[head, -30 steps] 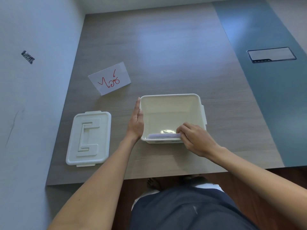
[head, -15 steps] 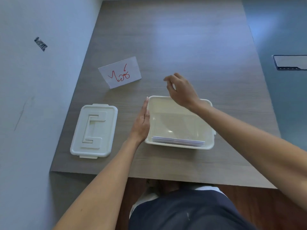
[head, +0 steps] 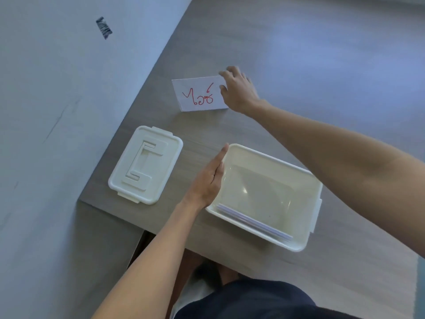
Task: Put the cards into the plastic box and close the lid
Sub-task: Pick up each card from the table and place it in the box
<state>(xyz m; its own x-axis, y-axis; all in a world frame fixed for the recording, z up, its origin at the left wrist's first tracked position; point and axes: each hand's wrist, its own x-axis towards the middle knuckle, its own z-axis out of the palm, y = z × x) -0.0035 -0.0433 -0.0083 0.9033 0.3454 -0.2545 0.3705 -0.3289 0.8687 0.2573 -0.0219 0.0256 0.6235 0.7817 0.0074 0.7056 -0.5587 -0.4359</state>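
Soft, cool daylight falls from the far side and gives a pale blue sheen on the tabletop [head: 310,54]. Shadows are weak. The box [head: 305,240] floor shows small glare. The whole view is slightly blurred and tilted.

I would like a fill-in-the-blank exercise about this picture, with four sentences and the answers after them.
1. The right hand touches the card with ____ writing.
2. The lid lies on the table, to the ____ of the plastic box.
3. The left hand rests flat against the box's ____ wall.
4. The stack of cards lies ____ the box.

Missing words: red; left; left; inside
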